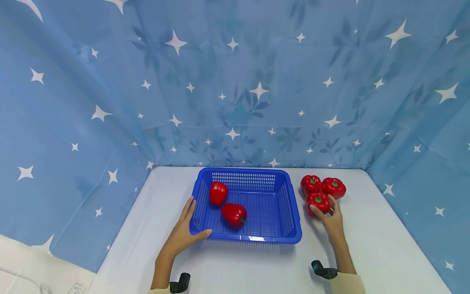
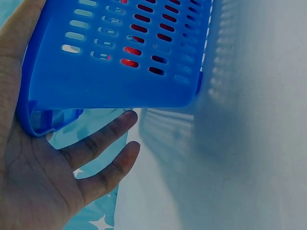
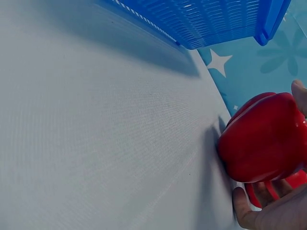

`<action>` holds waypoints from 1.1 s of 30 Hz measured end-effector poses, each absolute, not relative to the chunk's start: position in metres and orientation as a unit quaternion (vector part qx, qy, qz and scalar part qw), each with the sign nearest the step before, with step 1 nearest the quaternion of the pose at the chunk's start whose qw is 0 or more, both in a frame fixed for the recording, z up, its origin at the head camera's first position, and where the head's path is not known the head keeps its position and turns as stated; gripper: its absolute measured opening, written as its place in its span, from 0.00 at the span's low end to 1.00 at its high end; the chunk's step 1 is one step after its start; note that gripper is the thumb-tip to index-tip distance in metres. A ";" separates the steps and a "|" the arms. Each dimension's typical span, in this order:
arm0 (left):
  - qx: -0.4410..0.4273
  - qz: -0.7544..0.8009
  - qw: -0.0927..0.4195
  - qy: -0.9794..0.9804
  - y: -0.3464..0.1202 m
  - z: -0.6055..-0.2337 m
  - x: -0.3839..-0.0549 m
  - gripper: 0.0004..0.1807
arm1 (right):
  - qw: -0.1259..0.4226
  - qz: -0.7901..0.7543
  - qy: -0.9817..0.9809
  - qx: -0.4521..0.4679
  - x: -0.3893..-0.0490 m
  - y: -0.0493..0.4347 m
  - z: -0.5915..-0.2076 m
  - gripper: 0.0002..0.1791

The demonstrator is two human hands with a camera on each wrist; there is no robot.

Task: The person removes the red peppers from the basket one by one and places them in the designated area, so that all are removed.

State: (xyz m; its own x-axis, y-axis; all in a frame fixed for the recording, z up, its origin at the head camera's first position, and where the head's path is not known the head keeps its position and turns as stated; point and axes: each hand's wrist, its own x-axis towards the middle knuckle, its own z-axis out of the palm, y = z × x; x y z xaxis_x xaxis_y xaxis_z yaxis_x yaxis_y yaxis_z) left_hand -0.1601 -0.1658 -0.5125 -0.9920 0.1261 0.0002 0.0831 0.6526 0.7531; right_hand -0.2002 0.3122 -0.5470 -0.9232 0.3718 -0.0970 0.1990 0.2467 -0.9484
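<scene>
A blue plastic basket (image 1: 271, 238) with slotted walls sits in the middle of the white table. My left hand (image 1: 180, 234) rests at its front left corner, thumb along the front rim and fingers by the left side. In the left wrist view two fingers stretch out straight below the basket wall (image 2: 105, 86). Inside the basket lie two red bell peppers, one upper left (image 1: 218, 193) and one near the middle (image 1: 233, 214). To the right of the basket, my right hand (image 1: 333, 224) holds a red bell pepper (image 3: 264, 139) between thumb and fingers.
Two more red bell peppers, one on the left (image 1: 309, 184) and one on the right (image 1: 335, 188), sit just behind the held one. Blue curtains (image 1: 235, 81) with white stars hang behind the table and along both sides. Dark wrist straps (image 1: 327, 271) are on both arms.
</scene>
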 end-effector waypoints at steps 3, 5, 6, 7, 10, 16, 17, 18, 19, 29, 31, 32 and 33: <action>0.054 0.407 0.025 0.911 -0.166 -0.513 -0.162 0.62 | 0.077 0.588 -0.785 -0.181 -0.199 0.312 -0.547 0.54; 0.052 0.407 0.028 0.912 -0.166 -0.515 -0.159 0.62 | 0.079 0.589 -0.783 -0.183 -0.195 0.313 -0.550 0.53; 0.051 0.406 0.028 0.912 -0.166 -0.516 -0.159 0.62 | 0.082 0.589 -0.783 -0.184 -0.193 0.313 -0.551 0.53; 0.051 0.406 0.028 0.912 -0.166 -0.516 -0.159 0.61 | 0.084 0.587 -0.783 -0.187 -0.192 0.313 -0.552 0.53; 0.053 0.406 0.025 0.912 -0.166 -0.517 -0.159 0.61 | 0.096 0.582 -0.783 -0.195 -0.188 0.313 -0.552 0.53; 0.056 0.406 0.021 0.912 -0.166 -0.516 -0.160 0.61 | 0.133 0.575 -0.776 -0.223 -0.187 0.315 -0.545 0.49; 0.056 0.406 0.021 0.912 -0.166 -0.516 -0.160 0.61 | 0.144 0.576 -0.773 -0.225 -0.187 0.315 -0.544 0.47; 0.055 0.407 0.022 0.912 -0.166 -0.515 -0.160 0.61 | 0.157 0.576 -0.770 -0.226 -0.188 0.316 -0.541 0.46; 0.055 0.407 0.023 0.911 -0.166 -0.515 -0.160 0.61 | 0.171 0.577 -0.766 -0.228 -0.187 0.316 -0.540 0.45; 0.054 0.414 0.020 0.909 -0.169 -0.514 -0.160 0.60 | 0.286 0.565 -0.743 -0.215 -0.188 0.308 -0.504 0.34; 0.055 0.415 0.022 0.908 -0.168 -0.515 -0.160 0.60 | 0.296 0.561 -0.748 -0.198 -0.190 0.307 -0.494 0.32; 0.055 0.415 0.023 0.908 -0.168 -0.515 -0.161 0.61 | 0.297 0.559 -0.751 -0.186 -0.191 0.307 -0.489 0.30; 0.054 0.415 0.025 0.908 -0.167 -0.516 -0.160 0.61 | 0.296 0.556 -0.757 -0.175 -0.192 0.306 -0.484 0.29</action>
State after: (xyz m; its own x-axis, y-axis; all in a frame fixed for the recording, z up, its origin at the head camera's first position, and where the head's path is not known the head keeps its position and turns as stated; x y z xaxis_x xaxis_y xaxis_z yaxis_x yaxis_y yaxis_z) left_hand -0.1604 -0.1674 -0.5158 -0.9929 0.1193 0.0006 0.0785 0.6501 0.7557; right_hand -0.1918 0.3059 -0.4840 -0.7639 0.5939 0.2525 -0.0633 0.3203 -0.9452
